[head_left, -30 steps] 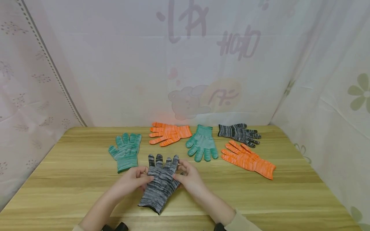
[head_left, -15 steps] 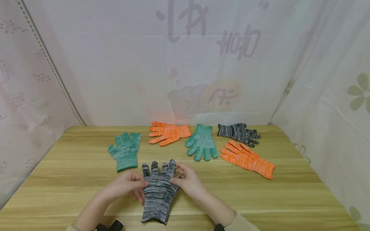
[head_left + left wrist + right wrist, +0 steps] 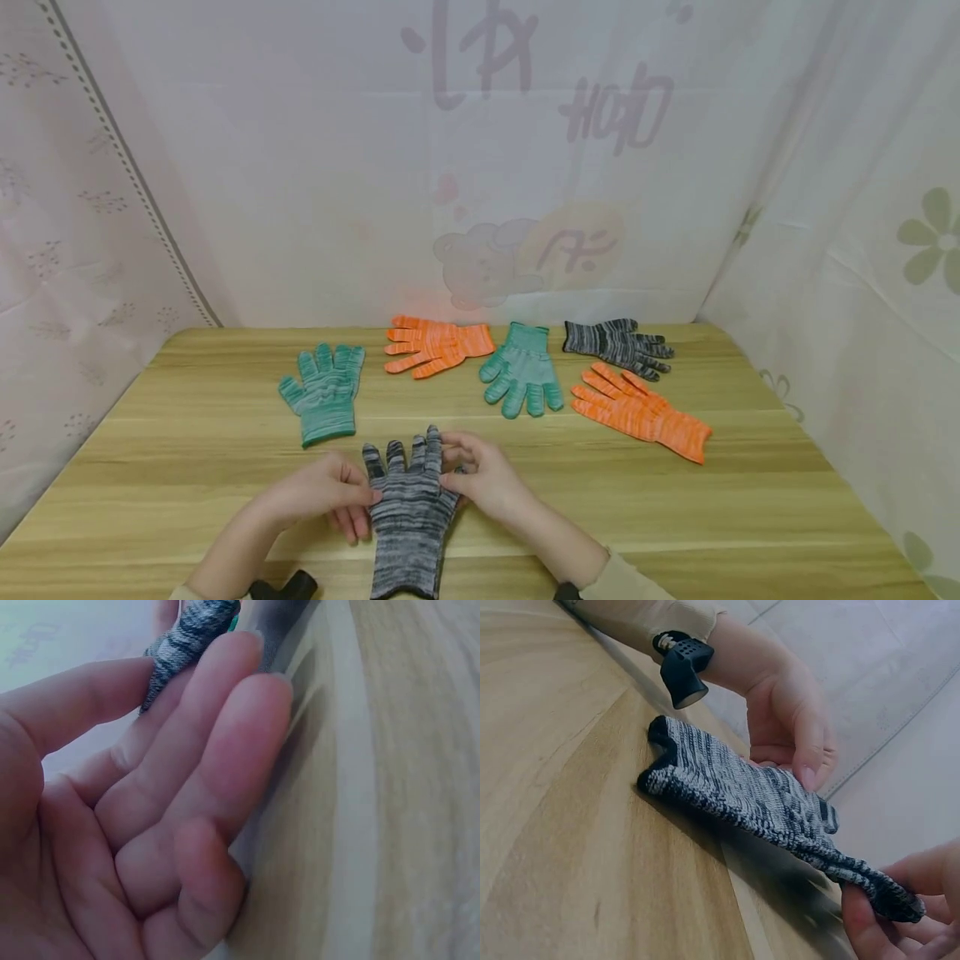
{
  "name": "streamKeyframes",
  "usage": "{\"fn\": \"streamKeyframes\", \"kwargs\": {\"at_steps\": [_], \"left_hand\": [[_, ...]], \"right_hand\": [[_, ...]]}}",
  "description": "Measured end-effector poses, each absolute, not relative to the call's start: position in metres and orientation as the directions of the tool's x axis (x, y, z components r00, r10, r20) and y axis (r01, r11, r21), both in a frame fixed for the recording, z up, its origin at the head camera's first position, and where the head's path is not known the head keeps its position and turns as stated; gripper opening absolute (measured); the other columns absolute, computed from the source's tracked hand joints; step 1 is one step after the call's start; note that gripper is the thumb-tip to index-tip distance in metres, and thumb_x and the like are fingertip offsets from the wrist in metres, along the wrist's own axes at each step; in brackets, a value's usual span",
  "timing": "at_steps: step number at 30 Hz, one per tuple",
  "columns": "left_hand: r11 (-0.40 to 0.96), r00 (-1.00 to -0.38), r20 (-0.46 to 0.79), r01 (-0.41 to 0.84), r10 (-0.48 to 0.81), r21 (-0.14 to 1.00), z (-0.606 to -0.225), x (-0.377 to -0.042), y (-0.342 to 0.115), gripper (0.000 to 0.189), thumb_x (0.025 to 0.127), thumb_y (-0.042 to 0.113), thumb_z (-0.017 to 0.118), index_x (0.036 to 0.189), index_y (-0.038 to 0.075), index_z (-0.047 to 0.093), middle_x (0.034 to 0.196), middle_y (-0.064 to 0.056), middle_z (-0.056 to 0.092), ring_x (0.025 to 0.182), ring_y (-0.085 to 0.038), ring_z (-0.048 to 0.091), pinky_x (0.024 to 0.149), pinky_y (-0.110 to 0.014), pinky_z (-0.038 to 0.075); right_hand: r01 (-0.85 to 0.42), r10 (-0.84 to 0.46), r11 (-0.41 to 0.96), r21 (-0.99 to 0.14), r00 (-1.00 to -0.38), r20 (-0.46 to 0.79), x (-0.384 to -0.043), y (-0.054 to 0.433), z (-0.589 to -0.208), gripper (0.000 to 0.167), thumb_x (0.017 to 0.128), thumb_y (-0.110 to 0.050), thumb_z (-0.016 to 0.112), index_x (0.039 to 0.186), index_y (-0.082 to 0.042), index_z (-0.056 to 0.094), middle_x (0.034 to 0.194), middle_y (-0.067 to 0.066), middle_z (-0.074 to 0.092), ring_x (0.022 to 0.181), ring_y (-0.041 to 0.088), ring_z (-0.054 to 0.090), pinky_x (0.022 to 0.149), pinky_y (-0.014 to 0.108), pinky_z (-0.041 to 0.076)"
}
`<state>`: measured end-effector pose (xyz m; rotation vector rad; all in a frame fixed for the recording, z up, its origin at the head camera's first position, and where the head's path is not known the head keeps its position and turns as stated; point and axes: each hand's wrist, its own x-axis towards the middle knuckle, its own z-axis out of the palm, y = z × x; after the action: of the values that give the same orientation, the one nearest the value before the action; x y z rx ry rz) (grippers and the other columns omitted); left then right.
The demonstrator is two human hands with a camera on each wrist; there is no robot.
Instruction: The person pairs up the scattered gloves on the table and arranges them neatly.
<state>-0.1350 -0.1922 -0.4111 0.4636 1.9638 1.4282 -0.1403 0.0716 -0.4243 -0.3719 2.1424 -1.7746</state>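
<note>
A black-and-grey knitted glove (image 3: 411, 517) is held near the front of the table, its fingers pointing away from me and its cuff towards me. My left hand (image 3: 322, 493) pinches its left edge between thumb and forefinger; the other fingers, seen in the left wrist view, curl loosely beneath. At the glove's right side, my right hand (image 3: 483, 482) grips it near the thumb and outer finger. From the right wrist view, the glove (image 3: 727, 784) looks raised above the wood, with a shadow under it and its dark-edged cuff partly gaping.
Behind lie a green glove (image 3: 327, 400) at left, an orange glove (image 3: 438, 346), another green glove (image 3: 525, 375), a second black-and-grey glove (image 3: 618, 346) and another orange glove (image 3: 647, 414) at right. Printed curtains (image 3: 300, 167) enclose the wooden table (image 3: 750, 517).
Both hands have drawn the black-and-grey glove towards me and slightly left. Its slanted cuff has swung round, so the glove now points nearly straight away. The other gloves stayed put.
</note>
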Motion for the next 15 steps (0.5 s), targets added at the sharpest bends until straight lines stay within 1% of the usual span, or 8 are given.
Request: {"fn": "streamKeyframes", "kwargs": {"at_steps": [2, 5, 7, 10, 15], "left_hand": [[0.340, -0.712, -0.302, -0.095, 0.634, 0.936, -0.4114, -0.1347, -0.1921, 0.033, 0.094, 0.016, 0.059, 0.076, -0.009, 0.068, 0.069, -0.021, 0.067, 0.053, -0.017, 0.065, 0.043, -0.020, 0.043], [0.348, -0.706, -0.303, -0.086, 0.640, 0.934, -0.4119, -0.1341, -0.1922, 0.035, 0.095, 0.016, 0.059, 0.074, -0.010, 0.068, 0.067, -0.021, 0.067, 0.048, -0.010, 0.062, 0.039, -0.017, 0.033], [0.358, -0.707, -0.301, -0.073, 0.639, 0.931, -0.4122, -0.1339, -0.1923, 0.036, 0.095, 0.016, 0.058, 0.073, -0.010, 0.067, 0.066, -0.021, 0.066, 0.046, -0.009, 0.060, 0.038, -0.017, 0.028], [0.378, -0.717, -0.306, -0.064, 0.627, 0.924, -0.4123, -0.1332, -0.1920, 0.036, 0.095, 0.017, 0.059, 0.072, -0.010, 0.066, 0.065, -0.020, 0.066, 0.045, -0.009, 0.060, 0.038, -0.017, 0.028], [0.402, -0.728, -0.315, -0.059, 0.608, 0.914, -0.4122, -0.1323, -0.1912, 0.036, 0.095, 0.017, 0.060, 0.070, -0.009, 0.065, 0.063, -0.019, 0.065, 0.044, -0.010, 0.059, 0.038, -0.018, 0.030]], "right_hand": [[0.028, -0.416, 0.171, -0.985, -0.904, -0.098, -0.1401, 0.0717, -0.4251, 0.054, 0.085, 0.003, 0.067, 0.136, 0.001, 0.049, 0.112, 0.014, 0.063, 0.094, 0.027, 0.063, 0.071, 0.039, 0.055], [0.048, -0.427, 0.156, -0.987, -0.897, -0.111, -0.1397, 0.0723, -0.4260, 0.054, 0.083, 0.006, 0.067, 0.134, 0.001, 0.051, 0.106, 0.012, 0.063, 0.075, 0.020, 0.062, 0.053, 0.032, 0.053], [0.040, -0.432, 0.169, -0.985, -0.895, -0.110, -0.1394, 0.0728, -0.4264, 0.053, 0.082, 0.006, 0.068, 0.133, 0.001, 0.052, 0.104, 0.012, 0.063, 0.072, 0.018, 0.060, 0.052, 0.031, 0.053], [0.025, -0.439, 0.196, -0.980, -0.892, -0.110, -0.1390, 0.0742, -0.4263, 0.052, 0.081, 0.005, 0.069, 0.131, 0.002, 0.054, 0.101, 0.012, 0.062, 0.069, 0.017, 0.059, 0.052, 0.032, 0.053], [-0.013, -0.444, 0.262, -0.965, -0.890, -0.108, -0.1383, 0.0765, -0.4239, 0.047, 0.081, 0.004, 0.071, 0.127, 0.003, 0.056, 0.099, 0.010, 0.063, 0.068, 0.017, 0.058, 0.052, 0.031, 0.053]]}}
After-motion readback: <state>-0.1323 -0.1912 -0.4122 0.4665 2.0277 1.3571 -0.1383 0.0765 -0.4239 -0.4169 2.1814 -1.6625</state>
